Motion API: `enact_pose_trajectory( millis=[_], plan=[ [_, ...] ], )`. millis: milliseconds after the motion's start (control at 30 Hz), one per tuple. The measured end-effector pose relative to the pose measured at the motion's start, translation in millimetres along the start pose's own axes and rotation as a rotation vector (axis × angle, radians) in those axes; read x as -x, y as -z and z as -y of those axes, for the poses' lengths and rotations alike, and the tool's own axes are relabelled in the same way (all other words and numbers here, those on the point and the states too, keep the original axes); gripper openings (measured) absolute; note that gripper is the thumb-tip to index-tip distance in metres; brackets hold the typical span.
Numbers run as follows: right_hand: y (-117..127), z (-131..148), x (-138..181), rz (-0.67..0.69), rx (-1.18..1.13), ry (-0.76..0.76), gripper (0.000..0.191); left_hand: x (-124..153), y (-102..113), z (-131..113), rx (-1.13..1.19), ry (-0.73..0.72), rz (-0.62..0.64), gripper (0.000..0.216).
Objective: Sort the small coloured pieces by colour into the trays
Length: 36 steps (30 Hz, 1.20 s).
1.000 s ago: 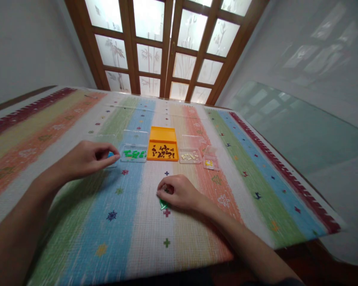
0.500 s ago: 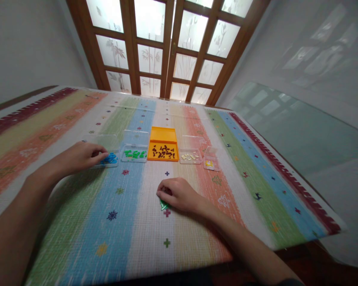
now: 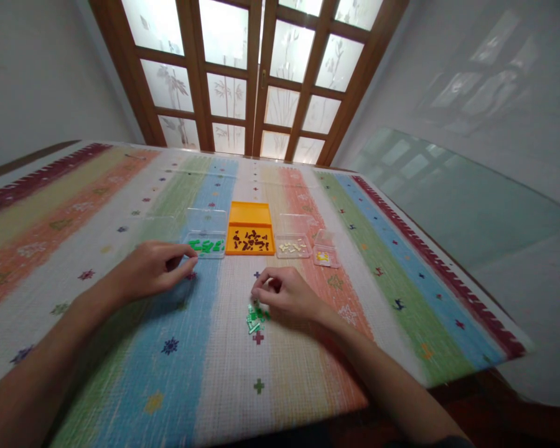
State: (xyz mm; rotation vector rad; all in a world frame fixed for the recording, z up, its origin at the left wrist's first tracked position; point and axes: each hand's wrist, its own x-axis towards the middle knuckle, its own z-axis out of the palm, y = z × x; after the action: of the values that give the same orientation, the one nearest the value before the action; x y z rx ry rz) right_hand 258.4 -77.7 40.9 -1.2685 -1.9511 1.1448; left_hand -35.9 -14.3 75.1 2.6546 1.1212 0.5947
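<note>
My left hand [image 3: 155,271] hovers over the striped mat just in front of the clear tray of green pieces [image 3: 206,246], thumb and forefinger pinched; what they hold is hidden. My right hand [image 3: 284,296] rests on the mat near the middle, fingers curled and pinched beside a small cluster of green and clear pieces [image 3: 256,317]. An orange tray of dark pieces [image 3: 251,235] stands behind both hands.
A clear tray of pale pieces [image 3: 293,246] and a smaller one with yellow pieces [image 3: 325,256] stand right of the orange tray. The striped mat [image 3: 121,205] covers the table; its right edge [image 3: 448,267] drops off beside a glass top. Wooden glazed doors stand behind.
My left hand has drawn back from the tray of blue pieces towards the middle, and now covers that tray. My right hand has lifted slightly, uncovering the green cluster.
</note>
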Motion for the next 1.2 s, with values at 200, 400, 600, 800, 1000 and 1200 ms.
enact_pose_trajectory(
  millis=[200, 400, 600, 800, 1000, 1200],
  plan=[
    [17, -10, -2, -0.089, -0.011, 0.030, 0.008, -2, -36, -27, 0.051, -0.168, 0.141, 0.028],
    [49, -32, -4, -0.317, 0.138, 0.067, 0.008, 0, -55, -38, 0.101, -0.211, 0.266, 0.028],
    [70, -52, -4, -0.501, 0.429, 0.129, 0.006, 0, -57, -38, 0.083, -0.204, 0.271, 0.026],
    [74, -60, -5, -0.585, 0.591, 0.152, 0.015, 1, -61, -37, 0.034, -0.213, 0.280, 0.023],
    [74, -57, -4, -0.584, 0.553, 0.192, 0.022, 2, -64, -36, 0.005, -0.207, 0.304, 0.021],
    [56, -42, 0, -0.316, 0.435, 0.413, 0.025, 3, -66, -55, 0.105, -0.277, 0.234, 0.021]
  ],
)
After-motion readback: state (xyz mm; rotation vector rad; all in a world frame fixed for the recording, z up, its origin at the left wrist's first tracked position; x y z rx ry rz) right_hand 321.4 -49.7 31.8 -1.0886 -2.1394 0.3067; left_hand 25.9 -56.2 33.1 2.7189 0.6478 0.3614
